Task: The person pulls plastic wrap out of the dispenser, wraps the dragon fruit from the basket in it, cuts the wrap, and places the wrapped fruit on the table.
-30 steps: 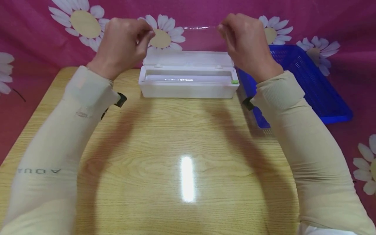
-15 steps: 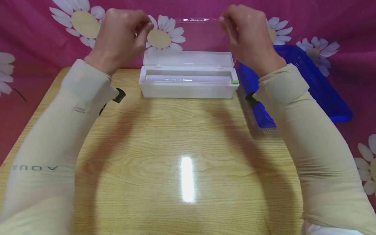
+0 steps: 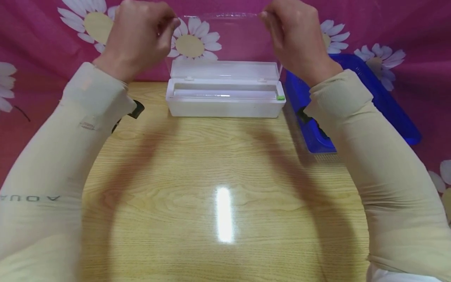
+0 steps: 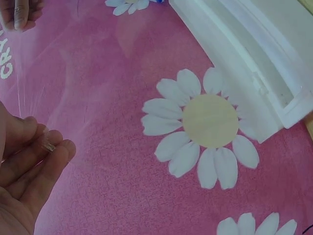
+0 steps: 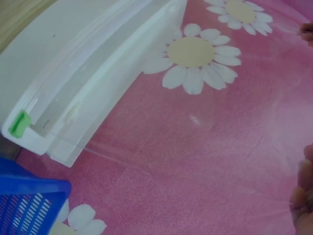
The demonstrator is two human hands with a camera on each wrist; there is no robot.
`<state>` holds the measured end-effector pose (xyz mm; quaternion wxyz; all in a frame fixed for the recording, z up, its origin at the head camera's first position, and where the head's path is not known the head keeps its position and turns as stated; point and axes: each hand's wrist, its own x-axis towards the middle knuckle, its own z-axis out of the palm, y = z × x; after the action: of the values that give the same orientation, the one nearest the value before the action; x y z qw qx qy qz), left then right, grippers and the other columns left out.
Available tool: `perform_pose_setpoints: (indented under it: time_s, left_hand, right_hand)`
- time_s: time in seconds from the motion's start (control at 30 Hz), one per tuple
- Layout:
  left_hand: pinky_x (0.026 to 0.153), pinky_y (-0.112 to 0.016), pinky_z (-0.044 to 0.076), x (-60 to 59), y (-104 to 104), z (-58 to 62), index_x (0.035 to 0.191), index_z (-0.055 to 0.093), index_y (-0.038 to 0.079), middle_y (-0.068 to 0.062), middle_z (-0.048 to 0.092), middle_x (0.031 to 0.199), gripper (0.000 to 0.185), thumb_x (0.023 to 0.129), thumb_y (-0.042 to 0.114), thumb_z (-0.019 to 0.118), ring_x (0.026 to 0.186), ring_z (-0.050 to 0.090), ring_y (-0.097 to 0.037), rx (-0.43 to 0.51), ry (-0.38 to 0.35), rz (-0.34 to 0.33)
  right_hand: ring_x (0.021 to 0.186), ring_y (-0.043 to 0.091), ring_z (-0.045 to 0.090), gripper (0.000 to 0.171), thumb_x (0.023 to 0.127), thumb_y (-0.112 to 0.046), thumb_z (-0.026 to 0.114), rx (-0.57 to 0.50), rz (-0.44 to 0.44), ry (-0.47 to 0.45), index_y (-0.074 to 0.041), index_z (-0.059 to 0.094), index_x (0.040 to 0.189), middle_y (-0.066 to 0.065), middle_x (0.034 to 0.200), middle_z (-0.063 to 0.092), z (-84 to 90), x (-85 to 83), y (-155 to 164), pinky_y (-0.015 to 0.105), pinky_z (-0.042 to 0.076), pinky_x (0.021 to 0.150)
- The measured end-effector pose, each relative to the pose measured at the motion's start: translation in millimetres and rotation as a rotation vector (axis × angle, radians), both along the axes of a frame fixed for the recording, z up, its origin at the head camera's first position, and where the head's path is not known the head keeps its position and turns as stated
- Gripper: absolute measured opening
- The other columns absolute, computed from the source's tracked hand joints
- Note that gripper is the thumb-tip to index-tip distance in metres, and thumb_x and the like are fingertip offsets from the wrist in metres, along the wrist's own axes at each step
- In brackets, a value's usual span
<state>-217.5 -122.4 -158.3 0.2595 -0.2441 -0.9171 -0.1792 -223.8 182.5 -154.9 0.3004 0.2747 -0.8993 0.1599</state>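
My left hand (image 3: 139, 39) pinches one corner of a clear sheet of cling film (image 3: 229, 15), and my right hand (image 3: 296, 39) pinches the opposite corner. Both are raised above and behind the white dispenser box (image 3: 225, 109). The film's gathered upper edge spans the gap between my fingers. In the right wrist view the sheet's side edge runs from the box toward my hand. The hinged lid (image 3: 225, 70) stands up at the back, and a roll (image 3: 211, 94) lies inside. A green slider (image 3: 280, 98) sits at the box's right end. In the left wrist view, film shows between thumb and fingertips.
A blue plastic basket (image 3: 391, 105) stands right of the box, partly behind my right forearm. Behind the wooden table (image 3: 176, 168) hangs a pink cloth (image 3: 239, 43) printed with white daisies.
Both hands have risen and moved farther back, drawing the film's edge upward; the left has also shifted slightly left. The dispenser box and basket stay in place.
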Motion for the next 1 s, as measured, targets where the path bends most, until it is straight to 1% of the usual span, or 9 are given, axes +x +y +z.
perform_pose_setpoints:
  time_s: [0.1,0.27,0.33,0.47,0.53,0.67,0.83,0.9,1.0]
  left_hand:
    - [0.095,-0.045,0.058,-1.9,-1.1,3.2,0.122,0.073,-0.001,-0.023,0.073,0.113,0.038,0.109,0.025,0.048,0.096,0.064,-0.035,-0.005,0.031,-0.018]
    - [0.099,-0.048,0.058,-2.8,-2.5,8.0,0.125,0.071,0.001,-0.022,0.071,0.115,0.038,0.11,0.025,0.046,0.1,0.065,-0.036,-0.011,0.028,-0.024]
    - [0.099,-0.048,0.057,-2.8,-3.0,9.2,0.127,0.07,0.001,-0.022,0.07,0.117,0.038,0.11,0.025,0.045,0.101,0.064,-0.036,-0.008,0.019,-0.023]
    - [0.098,-0.046,0.056,-1.7,-3.5,11.8,0.133,0.066,0.005,-0.02,0.069,0.122,0.037,0.111,0.024,0.044,0.102,0.063,-0.034,-0.006,0.021,-0.024]
    - [0.1,-0.045,0.056,-0.5,-3.8,13.5,0.137,0.064,0.008,-0.019,0.068,0.126,0.037,0.111,0.024,0.044,0.104,0.063,-0.032,-0.001,0.016,-0.018]
    - [0.102,-0.042,0.056,1.9,-4.3,17.0,0.146,0.058,0.015,-0.016,0.067,0.132,0.039,0.111,0.024,0.043,0.106,0.062,-0.03,0.016,-0.01,-0.005]
    - [0.098,-0.037,0.055,2.2,-6.5,20.1,0.151,0.053,0.022,-0.011,0.067,0.137,0.042,0.111,0.028,0.043,0.103,0.062,-0.027,0.013,0.005,0.009]
    - [0.094,-0.034,0.054,1.5,-7.3,21.4,0.152,0.051,0.025,-0.008,0.066,0.138,0.043,0.111,0.031,0.042,0.101,0.061,-0.026,0.011,0.014,0.02]
    - [0.103,-0.033,0.055,0.7,-8.9,24.1,0.154,0.048,0.029,-0.004,0.064,0.144,0.045,0.11,0.034,0.041,0.105,0.062,-0.024,0.01,0.009,0.039]
  right_hand:
    - [0.098,0.031,0.065,0.044,0.113,-0.033,0.037,0.021,0.012,0.032,0.0,0.064,0.123,0.023,0.105,0.065,2.2,-2.1,-0.1,0.045,0.059,0.099]
    - [0.095,0.028,0.058,0.047,0.114,-0.035,0.031,0.039,0.066,0.08,-0.002,0.061,0.131,0.024,0.107,0.062,6.5,-5.2,0.4,0.042,0.057,0.097]
    - [0.099,0.029,0.057,0.048,0.114,-0.034,0.03,0.037,0.09,0.09,-0.004,0.06,0.135,0.024,0.11,0.061,8.4,-6.8,0.7,0.039,0.054,0.103]
    - [0.12,0.026,0.06,0.046,0.114,-0.032,0.029,0.022,0.115,0.1,-0.01,0.057,0.143,0.021,0.125,0.063,12.0,-9.6,0.6,0.026,0.042,0.12]
    - [0.125,0.026,0.059,0.045,0.114,-0.031,0.03,0.011,0.11,0.098,-0.012,0.057,0.144,0.019,0.129,0.063,13.6,-9.4,-0.3,0.022,0.036,0.123]
    - [0.131,0.023,0.058,0.045,0.114,-0.032,0.029,0.017,0.099,0.093,-0.013,0.055,0.146,0.017,0.135,0.062,17.3,-8.3,-1.3,0.02,0.033,0.124]
    - [0.138,0.016,0.055,0.046,0.114,-0.034,0.029,0.021,0.04,0.046,-0.02,0.051,0.152,0.012,0.143,0.059,22.4,-5.1,-1.7,0.02,0.032,0.124]
    - [0.141,0.014,0.052,0.045,0.114,-0.032,0.029,0.022,0.023,0.031,-0.022,0.049,0.153,0.009,0.147,0.057,24.6,-4.6,-2.4,0.02,0.032,0.125]
    - [0.147,0.009,0.047,0.046,0.114,-0.031,0.029,0.02,0.004,0.01,-0.025,0.045,0.156,0.005,0.154,0.053,27.9,-4.1,-3.6,0.019,0.029,0.126]
